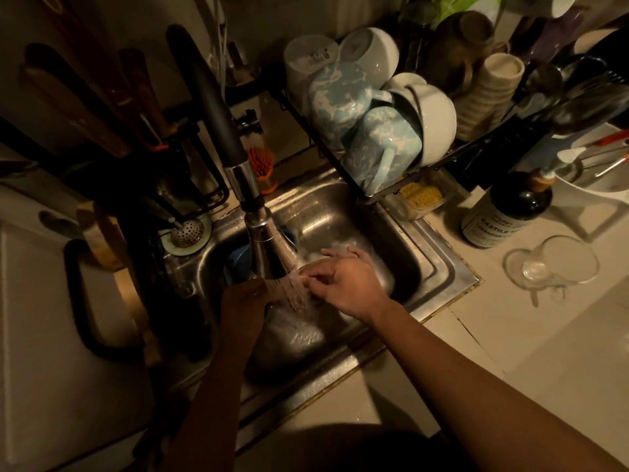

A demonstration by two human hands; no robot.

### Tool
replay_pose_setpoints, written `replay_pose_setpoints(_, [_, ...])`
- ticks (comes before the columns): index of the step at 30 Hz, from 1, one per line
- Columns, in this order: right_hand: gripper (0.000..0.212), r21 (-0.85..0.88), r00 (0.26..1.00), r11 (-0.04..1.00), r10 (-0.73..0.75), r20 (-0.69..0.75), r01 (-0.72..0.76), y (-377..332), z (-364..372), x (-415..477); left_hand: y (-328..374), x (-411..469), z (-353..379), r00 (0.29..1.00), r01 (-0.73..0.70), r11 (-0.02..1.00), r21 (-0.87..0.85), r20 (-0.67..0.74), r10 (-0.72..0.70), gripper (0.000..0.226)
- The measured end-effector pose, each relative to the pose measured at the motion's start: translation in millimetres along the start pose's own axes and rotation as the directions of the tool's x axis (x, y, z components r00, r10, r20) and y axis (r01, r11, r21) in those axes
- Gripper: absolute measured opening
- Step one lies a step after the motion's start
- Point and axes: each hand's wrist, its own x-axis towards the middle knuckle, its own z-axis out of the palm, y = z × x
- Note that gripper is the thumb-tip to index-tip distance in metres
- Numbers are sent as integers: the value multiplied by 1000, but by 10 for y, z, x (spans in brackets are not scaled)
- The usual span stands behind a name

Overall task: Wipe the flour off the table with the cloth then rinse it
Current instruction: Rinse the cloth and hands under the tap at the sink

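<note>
In the steel sink (422,253), water pours from the chrome tap head (258,216). Both hands are under the stream. My left hand (243,301) is in shadow at the left of the stream, and its fingers seem curled on the upper edge of a dark wet cloth (292,335). My right hand (347,284) is at the right, its fingertips pinching the cloth's other edge where the water hits. The cloth hangs below the hands over the basin floor, and its outline is hard to make out in the dim light.
A blue item (238,260) lies in the sink behind the tap. A dish rack (391,192) with mugs and bowls overhangs the sink's back right. A soap bottle (503,212) and a tipped glass (551,264) stand on the right counter, and a knife holder (143,131) is at left.
</note>
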Motion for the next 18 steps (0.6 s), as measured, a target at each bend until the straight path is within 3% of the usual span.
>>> replay_pose_setpoints(4, [30, -25, 995, 996, -88, -47, 87, -92, 20, -14, -44, 21, -24, 992, -125, 992, 17, 1, 125, 49])
replay_pose_setpoints(8, [25, -78, 991, 988, -132, -21, 130, -85, 55, -27, -91, 30, -21, 981, -192, 976, 104, -20, 195, 29])
replay_pose_setpoints(11, [3, 171, 996, 982, -82, 19, 77, -78, 19, -61, -134, 17, -35, 972, -235, 959, 157, 46, 231, 17])
replay_pose_setpoints(13, [16, 416, 997, 909, -39, 69, 7, -65, 6, -83, -180, 17, -31, 970, -234, 959, 159, 109, 218, 15])
replay_pose_setpoints(16, [21, 463, 994, 886, -36, 99, -14, -89, 43, -101, -208, 3, -3, 974, -142, 989, 37, 181, 133, 19])
replay_pose_setpoints(18, [12, 459, 992, 888, -62, 111, 4, -105, 76, -109, -242, 22, 29, 972, -169, 983, 70, 178, 154, 24])
